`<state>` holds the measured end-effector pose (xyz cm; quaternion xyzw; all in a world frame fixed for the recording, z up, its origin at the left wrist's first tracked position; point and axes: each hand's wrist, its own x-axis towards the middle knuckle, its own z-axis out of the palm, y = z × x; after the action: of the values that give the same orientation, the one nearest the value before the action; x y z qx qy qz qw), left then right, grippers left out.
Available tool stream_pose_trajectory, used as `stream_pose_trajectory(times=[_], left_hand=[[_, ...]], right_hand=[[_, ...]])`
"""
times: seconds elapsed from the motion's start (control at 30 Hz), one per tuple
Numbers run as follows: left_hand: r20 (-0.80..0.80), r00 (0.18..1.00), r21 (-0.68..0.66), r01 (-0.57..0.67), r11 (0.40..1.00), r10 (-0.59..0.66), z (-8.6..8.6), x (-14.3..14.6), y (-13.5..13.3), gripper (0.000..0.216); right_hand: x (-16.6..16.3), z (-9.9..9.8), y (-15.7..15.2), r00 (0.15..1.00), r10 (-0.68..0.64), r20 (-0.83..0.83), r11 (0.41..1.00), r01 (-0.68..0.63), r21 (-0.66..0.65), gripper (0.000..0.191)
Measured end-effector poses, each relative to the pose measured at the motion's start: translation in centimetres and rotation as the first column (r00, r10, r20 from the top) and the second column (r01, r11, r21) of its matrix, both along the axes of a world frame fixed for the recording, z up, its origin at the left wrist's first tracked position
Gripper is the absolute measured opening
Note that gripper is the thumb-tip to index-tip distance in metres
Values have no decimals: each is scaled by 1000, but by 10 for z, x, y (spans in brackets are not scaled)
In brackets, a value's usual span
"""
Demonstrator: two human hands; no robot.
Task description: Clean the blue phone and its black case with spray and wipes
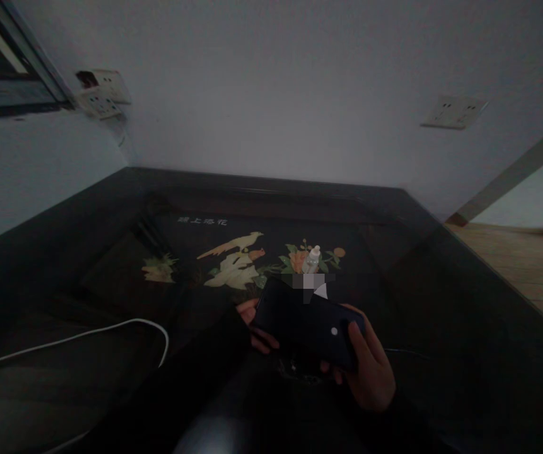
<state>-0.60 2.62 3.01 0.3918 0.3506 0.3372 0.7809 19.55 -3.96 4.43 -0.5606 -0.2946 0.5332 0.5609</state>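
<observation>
One phone-like device (299, 328) gripped between left hand (256, 325) and right hand (374, 366)

Both hands close on the device, one at each end, holding it lengthwise between them with its left end higher than its right. The right hand pinches its end, thumb laid over the face and fingers around the lower edge. The left hand clasps the other end, though a dark sleeve (214, 353) and the device hide part of that grip. A small pale round mark (334, 331) shows on the face just beside the right thumb.

Just beyond the hands, past the device's upper edge, a small pale bottle (312, 257) stands on the black counter (394, 252); a pixelated patch covers what lies at its foot. Around the bottle and ahead of the left hand, the counter carries a picture of flowers (294, 258) and a pale bird (233, 244), with a short row of characters (202, 221) farther off.

Left of the left hand, a white cable (110, 326) curves over the dark surface. Right of the right hand runs a thin line, too dim to identify.

Well beyond both hands rises the grey wall (271, 94), with socket plates (113, 86) far left and a socket panel (455, 112) far right. Wooden floor (512, 258) shows past the counter's right edge.
</observation>
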Motion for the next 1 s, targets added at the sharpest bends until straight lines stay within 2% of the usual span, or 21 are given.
stream_pose_trajectory(times=[0.07,0.13,0.27,0.43,0.57,0.67,0.87,1.0], left_hand=[[-32,995,29,91,995,-90,2,-3,1,43],[-62,989,-1,134,991,-133,2,-2,0,42],[-147,988,-34,41,999,-45,-1,0,-3,30],[-312,950,35,17,999,-5,1,-1,-1,4],[-273,962,53,7,999,8,1,0,-1,14],[-312,950,48,31,998,-15,0,0,-1,24],[-373,928,130,67,989,-14,0,2,-3,22],[-382,924,25,-17,1000,25,0,8,-5,22]], right_hand=[[4,4,-4,1000,10,15,1000,-10,-10,47],[7,6,-7,999,22,42,1000,-21,-19,46],[13,10,-10,990,35,139,999,-29,-39,47],[15,16,-11,976,94,196,994,-80,-78,43],[17,16,-11,975,99,200,992,-79,-102,41],[19,14,-11,969,91,229,992,-67,-110,40],[18,16,-10,965,93,247,992,-69,-102,38],[20,13,-11,957,90,277,992,-63,-105,39]])
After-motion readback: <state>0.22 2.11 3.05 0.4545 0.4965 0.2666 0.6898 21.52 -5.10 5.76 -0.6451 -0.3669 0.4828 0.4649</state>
